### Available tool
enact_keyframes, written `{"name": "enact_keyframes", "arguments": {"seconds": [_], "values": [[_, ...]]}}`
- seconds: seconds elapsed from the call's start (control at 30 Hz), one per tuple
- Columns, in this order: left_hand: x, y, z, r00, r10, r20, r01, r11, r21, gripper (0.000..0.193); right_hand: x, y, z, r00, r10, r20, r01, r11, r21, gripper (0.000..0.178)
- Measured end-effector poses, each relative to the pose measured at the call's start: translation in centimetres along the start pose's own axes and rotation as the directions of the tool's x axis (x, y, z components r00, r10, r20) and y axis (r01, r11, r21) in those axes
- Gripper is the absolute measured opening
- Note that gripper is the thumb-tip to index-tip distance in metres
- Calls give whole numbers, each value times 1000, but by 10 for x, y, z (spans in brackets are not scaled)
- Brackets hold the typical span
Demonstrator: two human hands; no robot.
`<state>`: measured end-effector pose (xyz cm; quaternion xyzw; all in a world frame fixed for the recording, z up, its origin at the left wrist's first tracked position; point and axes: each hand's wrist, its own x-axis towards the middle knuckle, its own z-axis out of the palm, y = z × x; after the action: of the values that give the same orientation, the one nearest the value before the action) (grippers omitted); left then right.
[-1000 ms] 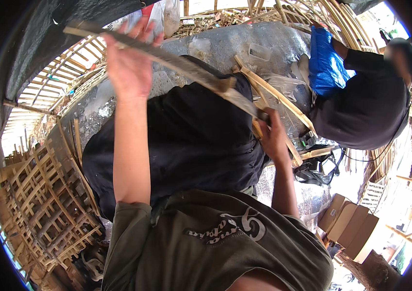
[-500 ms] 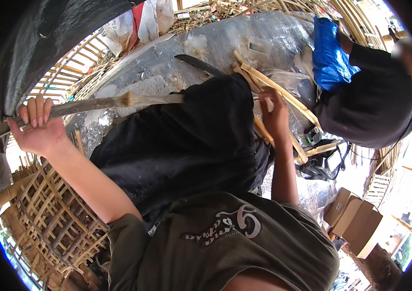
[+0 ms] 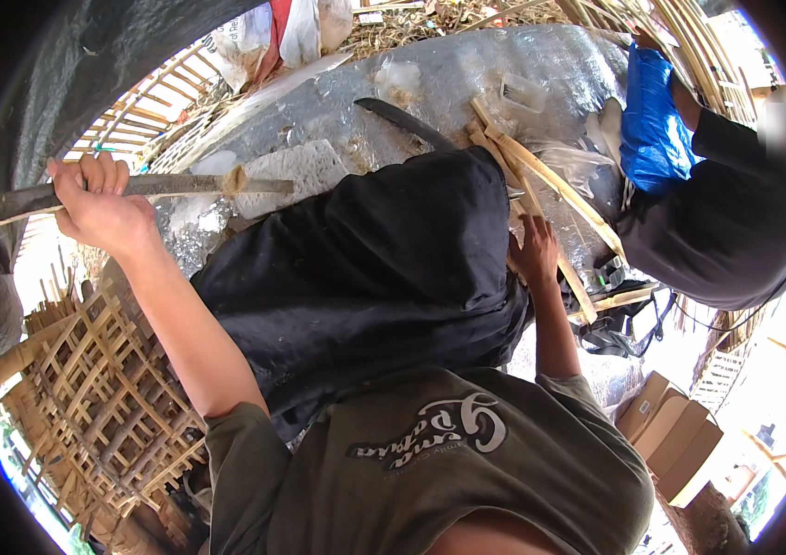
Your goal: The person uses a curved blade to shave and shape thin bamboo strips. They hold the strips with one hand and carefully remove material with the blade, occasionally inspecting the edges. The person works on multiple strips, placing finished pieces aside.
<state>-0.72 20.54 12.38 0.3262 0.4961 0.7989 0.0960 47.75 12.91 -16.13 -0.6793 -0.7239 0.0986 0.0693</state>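
Observation:
My left hand (image 3: 104, 202) is closed around a long, weathered bamboo strip (image 3: 194, 186) with a pale brown node. The strip lies crosswise at the left, its inner end beside my knee under black cloth (image 3: 365, 231). At the right, my right hand (image 3: 538, 252) is lowered beside that knee, its fingers apart and partly bent, next to several pale split bamboo strips (image 3: 555, 180). I see nothing held in it. A small shiny metal piece (image 3: 514, 193) shows just above its fingers; the rest of it is hidden.
A dark curved blade-like piece (image 3: 402, 120) lies on the grey sheet (image 3: 457, 69) beyond my knee. Another person in dark clothes (image 3: 717, 231) sits at the right by a blue bag (image 3: 654, 120). Woven bamboo (image 3: 115, 407) stands at the left, a cardboard box (image 3: 670, 425) at the right.
My left hand has shifted inward and turned over, its fingers now wrapped around the bamboo strip, which moved left. My right hand has dropped toward me, away from the metal piece.

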Motion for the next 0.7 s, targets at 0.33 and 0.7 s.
{"name": "enact_keyframes", "arguments": {"seconds": [0.33, 0.7], "values": [[1, -12, 2, 999, -7, 44, 12, 993, -118, 16, -35, 8, 26, 986, 122, 110, -123, 992, -3, 17], [-2, -15, -5, 998, 27, 48, -14, 969, -249, 26, -45, 12, -19, 993, 43, 109, -38, 998, -44, 20]]}}
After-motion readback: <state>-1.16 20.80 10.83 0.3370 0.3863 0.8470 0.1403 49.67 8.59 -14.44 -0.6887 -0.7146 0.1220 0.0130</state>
